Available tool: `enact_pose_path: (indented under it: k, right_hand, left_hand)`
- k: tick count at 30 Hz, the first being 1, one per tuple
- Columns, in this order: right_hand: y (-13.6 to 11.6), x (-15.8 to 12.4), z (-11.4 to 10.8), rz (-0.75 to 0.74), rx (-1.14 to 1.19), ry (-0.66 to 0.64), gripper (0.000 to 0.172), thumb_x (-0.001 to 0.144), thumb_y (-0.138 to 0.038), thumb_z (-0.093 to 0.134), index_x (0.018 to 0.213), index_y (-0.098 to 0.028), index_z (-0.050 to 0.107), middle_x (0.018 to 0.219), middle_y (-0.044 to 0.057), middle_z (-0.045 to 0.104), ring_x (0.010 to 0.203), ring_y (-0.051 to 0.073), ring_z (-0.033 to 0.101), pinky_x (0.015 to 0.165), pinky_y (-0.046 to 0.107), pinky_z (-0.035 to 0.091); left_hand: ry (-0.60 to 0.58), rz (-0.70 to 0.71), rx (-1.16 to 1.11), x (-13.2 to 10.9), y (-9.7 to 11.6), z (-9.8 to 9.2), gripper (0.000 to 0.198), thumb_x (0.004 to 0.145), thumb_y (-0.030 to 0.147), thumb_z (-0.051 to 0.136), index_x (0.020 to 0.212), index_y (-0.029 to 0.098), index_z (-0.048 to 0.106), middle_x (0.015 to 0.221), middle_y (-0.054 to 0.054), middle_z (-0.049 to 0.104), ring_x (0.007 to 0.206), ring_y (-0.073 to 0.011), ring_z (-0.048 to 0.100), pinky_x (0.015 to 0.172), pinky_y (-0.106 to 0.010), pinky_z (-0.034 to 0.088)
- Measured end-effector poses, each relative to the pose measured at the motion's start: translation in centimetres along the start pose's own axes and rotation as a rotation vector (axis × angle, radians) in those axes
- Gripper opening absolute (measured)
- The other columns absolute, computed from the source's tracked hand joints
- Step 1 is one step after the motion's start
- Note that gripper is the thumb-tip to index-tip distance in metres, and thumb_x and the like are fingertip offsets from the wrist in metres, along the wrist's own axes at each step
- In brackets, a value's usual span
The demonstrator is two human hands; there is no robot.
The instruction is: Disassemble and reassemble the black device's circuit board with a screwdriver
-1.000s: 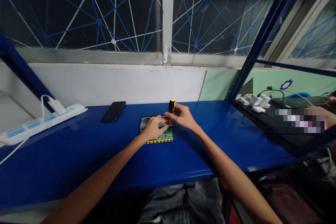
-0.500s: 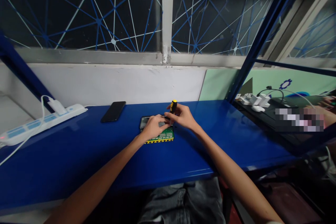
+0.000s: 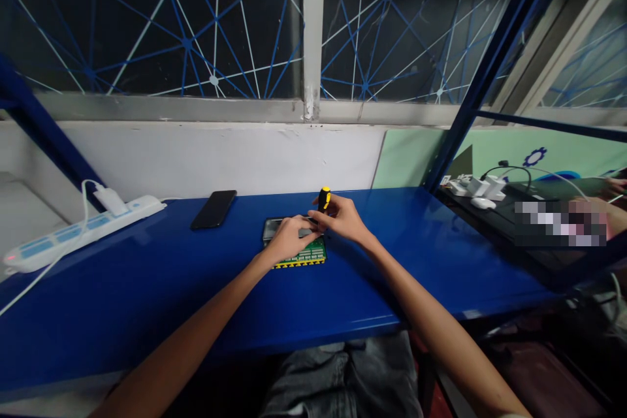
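Note:
A screwdriver with a black and yellow handle [image 3: 324, 198] stands nearly upright in the fingers of my right hand [image 3: 345, 219]. Its lower end is hidden behind the fingers. Beneath my hands lies a green circuit board [image 3: 313, 253] with a yellow toothed front edge. A dark rectangular frame with a grey inside [image 3: 270, 229] sits at the board's back left. My left hand [image 3: 288, 239] lies across the board and frame, its thumb and fingers drawn together beside the screwdriver's lower part. What those fingertips grip is hidden.
On the blue table [image 3: 196, 300], a black phone [image 3: 214, 209] lies at the back left. A white power strip [image 3: 88, 228] with a plugged-in charger and cable is farther left. Beyond the blue post on the right are white adapters [image 3: 482, 189] and another person's hand [image 3: 595, 215].
Both hands and the screwdriver keep nearly the same place over the board. The view has shifted slightly. At the far right, the other person's hand has moved a little.

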State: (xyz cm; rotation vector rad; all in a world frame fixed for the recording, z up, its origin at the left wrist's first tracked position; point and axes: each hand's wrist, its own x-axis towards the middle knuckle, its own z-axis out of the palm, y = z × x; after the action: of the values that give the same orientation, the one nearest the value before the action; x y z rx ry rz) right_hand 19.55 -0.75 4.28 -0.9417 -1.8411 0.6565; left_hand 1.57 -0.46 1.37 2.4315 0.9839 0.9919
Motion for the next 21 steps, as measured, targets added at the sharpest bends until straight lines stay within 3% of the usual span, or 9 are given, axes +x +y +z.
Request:
enact_pose_path:
  k: [21]
  right_hand:
    - [0.01,0.12,-0.04,-0.004,0.007,-0.026,0.030,0.082,-0.044,0.063,0.096,-0.018,0.062,0.073,0.003,0.062,0.064,0.016,0.057,0.063,0.032,0.048]
  left_hand:
    - [0.008,-0.069,0.004,0.03,0.52,-0.56,0.018,0.082,0.025,0.062,0.091,0.022,0.077,0.092,-0.004,0.077,0.089,-0.0215,0.070,0.084,-0.035,0.051]
